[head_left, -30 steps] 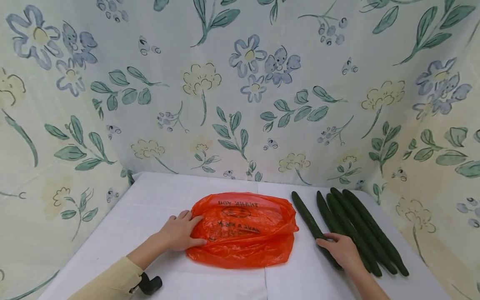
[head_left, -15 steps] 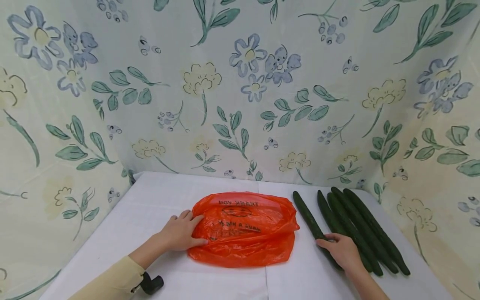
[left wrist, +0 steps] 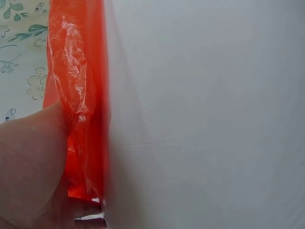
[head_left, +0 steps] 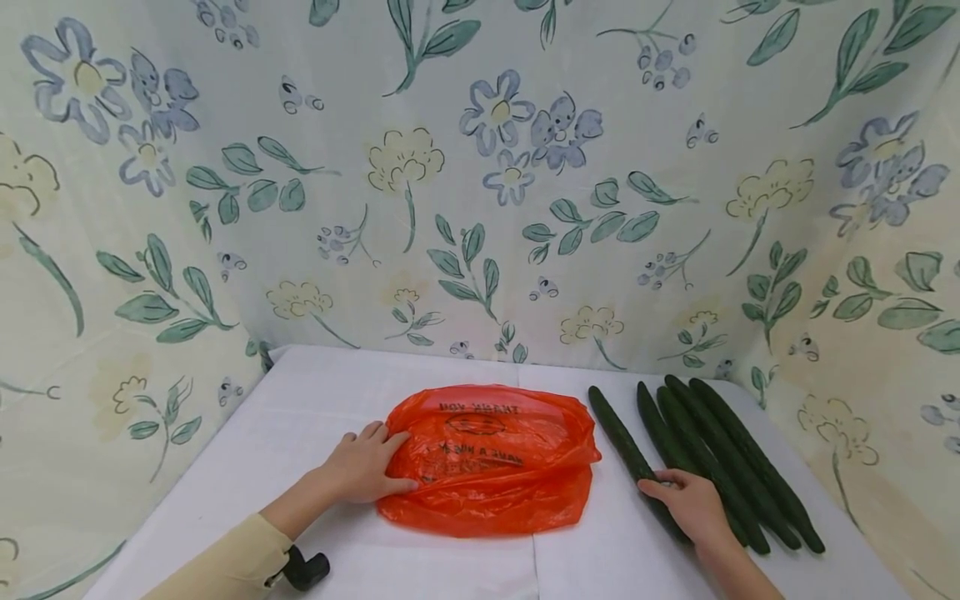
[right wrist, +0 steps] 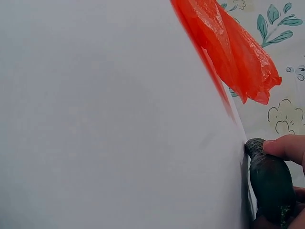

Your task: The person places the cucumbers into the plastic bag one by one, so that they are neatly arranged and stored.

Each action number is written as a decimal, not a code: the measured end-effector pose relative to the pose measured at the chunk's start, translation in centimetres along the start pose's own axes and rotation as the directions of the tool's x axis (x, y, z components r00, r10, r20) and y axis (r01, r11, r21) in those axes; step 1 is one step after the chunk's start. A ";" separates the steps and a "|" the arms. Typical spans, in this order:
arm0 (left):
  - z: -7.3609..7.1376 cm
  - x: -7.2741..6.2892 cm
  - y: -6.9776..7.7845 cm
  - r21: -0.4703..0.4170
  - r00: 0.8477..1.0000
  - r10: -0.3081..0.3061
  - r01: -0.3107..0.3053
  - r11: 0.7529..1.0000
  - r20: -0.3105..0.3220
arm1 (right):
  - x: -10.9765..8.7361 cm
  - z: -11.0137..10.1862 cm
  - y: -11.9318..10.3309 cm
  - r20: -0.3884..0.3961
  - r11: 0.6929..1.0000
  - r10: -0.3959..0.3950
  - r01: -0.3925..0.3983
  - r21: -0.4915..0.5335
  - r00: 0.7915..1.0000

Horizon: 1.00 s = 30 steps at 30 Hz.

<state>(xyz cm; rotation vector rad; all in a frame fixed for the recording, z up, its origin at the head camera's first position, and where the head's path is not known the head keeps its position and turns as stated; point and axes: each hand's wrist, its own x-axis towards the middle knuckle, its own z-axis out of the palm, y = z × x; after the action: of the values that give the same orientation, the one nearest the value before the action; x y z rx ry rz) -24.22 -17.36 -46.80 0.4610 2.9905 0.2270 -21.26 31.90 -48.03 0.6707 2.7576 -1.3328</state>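
An orange-red plastic bag [head_left: 491, 462] with printed lettering lies flat and crumpled on the white-covered table. At its left end, my left hand [head_left: 366, 468] holds it, with the thumb and forefinger over the plastic; the left wrist view has the bag [left wrist: 78, 90] between the thumb and the other fingers. To the right of the bag, a long dark green cucumber [head_left: 618, 429] lies slanting on the cloth. My right hand [head_left: 696, 504] grips its lower half, thumb on the left side. In the right wrist view, the thumb presses on the cucumber's [right wrist: 271, 183] end.
Several more cucumbers [head_left: 723, 454] lie side by side at the right, close beyond my right hand. A white cloth covers the table [head_left: 322, 400]. Floral curtains [head_left: 480, 208] enclose the back and sides. A small black object [head_left: 307, 569] shows beside the left sleeve.
Both hands keep their places on the bag and the cucumber. The whole head view shifts only slightly.
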 end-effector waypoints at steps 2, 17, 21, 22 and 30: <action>0.1 0.0 -0.1 -0.002 1.000 0.003 -0.003 1.000 -0.005 | 0.1 0.0 0.0 -0.004 1.000 0.005 -0.005 0.010 1.000; 0.5 0.0 -0.2 -0.013 1.000 0.012 -0.012 1.000 -0.008 | -0.1 -0.4 -0.1 0.011 0.997 0.018 -0.019 0.080 1.000; 0.5 0.0 -0.2 -0.014 1.000 0.013 -0.014 1.000 -0.006 | 0.0 -0.4 -0.3 -0.011 0.997 0.012 -0.011 0.076 1.000; 0.5 -0.1 -0.2 -0.015 1.000 0.013 -0.013 1.000 -0.004 | 0.1 -0.5 -0.4 -0.014 0.997 0.008 -0.007 0.072 1.000; 0.5 0.0 -0.3 -0.012 1.000 0.011 -0.011 1.000 -0.009 | -0.2 -1.7 -1.7 0.005 0.996 -0.056 0.055 0.065 0.998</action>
<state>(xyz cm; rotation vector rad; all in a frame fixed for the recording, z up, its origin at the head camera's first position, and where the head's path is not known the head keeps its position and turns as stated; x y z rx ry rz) -24.19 -17.55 -47.34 0.4760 2.9941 0.2478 -21.42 32.21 -45.66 0.5954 2.7586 -1.4375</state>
